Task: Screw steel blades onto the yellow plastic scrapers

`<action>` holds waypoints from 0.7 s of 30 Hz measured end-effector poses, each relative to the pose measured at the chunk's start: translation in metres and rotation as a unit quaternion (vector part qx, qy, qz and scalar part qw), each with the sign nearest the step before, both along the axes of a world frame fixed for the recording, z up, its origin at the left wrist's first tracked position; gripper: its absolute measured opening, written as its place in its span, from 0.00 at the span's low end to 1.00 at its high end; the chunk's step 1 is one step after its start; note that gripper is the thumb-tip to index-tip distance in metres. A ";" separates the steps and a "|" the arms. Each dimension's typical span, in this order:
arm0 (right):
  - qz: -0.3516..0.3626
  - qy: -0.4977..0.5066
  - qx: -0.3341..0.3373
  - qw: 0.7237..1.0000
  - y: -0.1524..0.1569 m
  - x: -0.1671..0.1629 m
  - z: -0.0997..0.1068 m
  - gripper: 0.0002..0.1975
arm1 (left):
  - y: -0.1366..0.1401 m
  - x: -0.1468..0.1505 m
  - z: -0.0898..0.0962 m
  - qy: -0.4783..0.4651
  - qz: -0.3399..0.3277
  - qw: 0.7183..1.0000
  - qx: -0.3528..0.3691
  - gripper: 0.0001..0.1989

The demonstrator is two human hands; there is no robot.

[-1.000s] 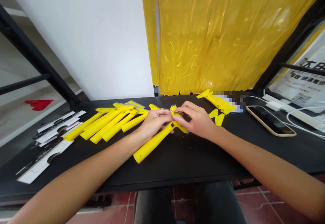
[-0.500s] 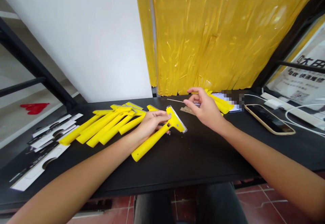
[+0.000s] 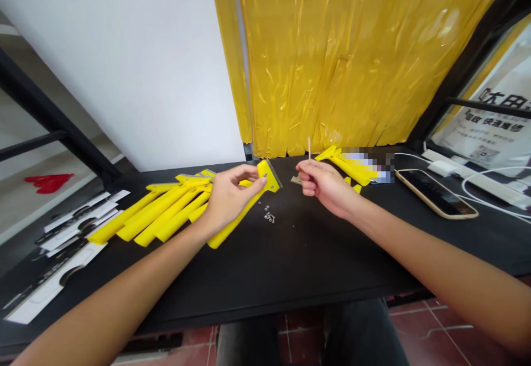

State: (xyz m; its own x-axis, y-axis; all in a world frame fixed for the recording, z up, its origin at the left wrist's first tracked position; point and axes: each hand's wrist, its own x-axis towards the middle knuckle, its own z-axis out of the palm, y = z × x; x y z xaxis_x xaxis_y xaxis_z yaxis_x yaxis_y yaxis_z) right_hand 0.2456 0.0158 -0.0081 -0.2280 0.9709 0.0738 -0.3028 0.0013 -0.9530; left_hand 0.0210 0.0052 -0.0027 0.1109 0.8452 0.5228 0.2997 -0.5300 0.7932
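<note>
My left hand (image 3: 234, 189) is closed around a yellow scraper (image 3: 274, 181), its metal-edged head up and its handle slanting down to the front left. My right hand (image 3: 326, 183) pinches a thin pale rod (image 3: 309, 147) that stands upright above the fingers; its lower part is hidden in the grip. Several small metal screws and nuts (image 3: 269, 215) lie on the black table (image 3: 323, 255) just below the scraper's head. Between the hands, a small tan flat piece (image 3: 296, 180) lies partly behind my right fingers.
Several yellow scrapers (image 3: 155, 211) lie in a row left of my left hand. Farther left are white-and-black card sleeves (image 3: 62, 283). Behind my right hand lie more yellow scrapers (image 3: 352, 168). A phone (image 3: 437, 192), white cables and a power strip (image 3: 489, 181) occupy the right.
My left hand and the scraper have shifted left and back, uncovering the screws and nuts. In my right hand, the rod has turned from pointing left to upright, and the fingers have curled in.
</note>
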 end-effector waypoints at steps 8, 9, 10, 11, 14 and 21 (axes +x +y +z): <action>0.167 -0.047 -0.072 0.982 -0.017 -0.005 0.007 0.22 | -0.015 -0.003 -0.003 0.266 -0.024 0.948 0.171 0.10; 0.170 -0.053 -0.068 0.982 -0.017 -0.005 0.007 0.22 | -0.014 -0.005 -0.004 0.289 -0.020 0.942 0.168 0.11; 0.175 -0.061 -0.063 0.981 -0.017 -0.005 0.007 0.21 | -0.013 -0.007 -0.005 0.307 -0.017 0.938 0.163 0.12; 0.178 -0.067 -0.059 0.980 -0.017 -0.005 0.006 0.19 | -0.012 -0.008 -0.005 0.318 -0.017 0.935 0.156 0.13; 0.171 -0.062 -0.058 0.982 -0.015 -0.006 0.002 0.16 | -0.008 -0.012 -0.006 0.325 -0.032 0.935 0.141 0.15; 0.116 -0.028 -0.051 0.992 -0.011 -0.013 -0.009 0.13 | -0.011 -0.004 -0.005 0.379 -0.036 0.909 0.170 0.18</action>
State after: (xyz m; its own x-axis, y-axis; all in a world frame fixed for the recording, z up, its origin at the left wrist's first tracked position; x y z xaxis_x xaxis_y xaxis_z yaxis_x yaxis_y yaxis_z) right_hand 0.2325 0.0046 -0.0173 -0.4471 0.8936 -0.0403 -0.2309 -0.1589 -0.9599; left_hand 0.0169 -0.0063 -0.0080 0.5966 0.6259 0.5023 0.6472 -0.7453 0.1600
